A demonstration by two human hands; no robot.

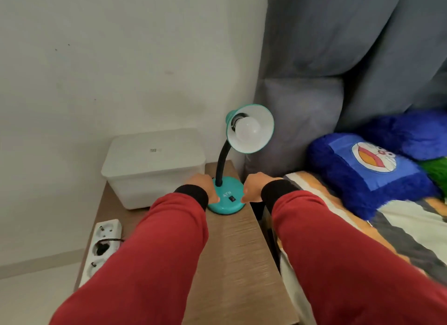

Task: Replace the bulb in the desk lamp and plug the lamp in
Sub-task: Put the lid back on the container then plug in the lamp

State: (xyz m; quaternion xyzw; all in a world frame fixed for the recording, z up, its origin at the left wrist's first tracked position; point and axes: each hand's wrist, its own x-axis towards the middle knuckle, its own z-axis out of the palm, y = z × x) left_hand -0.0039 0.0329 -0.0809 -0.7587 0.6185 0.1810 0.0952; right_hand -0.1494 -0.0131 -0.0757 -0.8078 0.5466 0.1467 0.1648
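Observation:
A teal desk lamp [227, 201] with a black gooseneck stands on a wooden bedside table [237, 247]. Its shade tilts toward me and a white bulb [248, 129] sits in the socket, unlit. My left hand [205, 188] grips the left side of the round base and my right hand [254, 186] grips the right side. A white power strip [101, 249] lies at the table's left edge with a black plug in its middle socket. Both arms wear red sleeves with black cuffs.
A white lidded plastic box [152, 165] sits behind the left hand, against the wall. A bed with a patterned sheet [387, 232] and a blue cartoon pillow [370, 172] lies to the right. A grey padded headboard [302, 121] rises behind the lamp.

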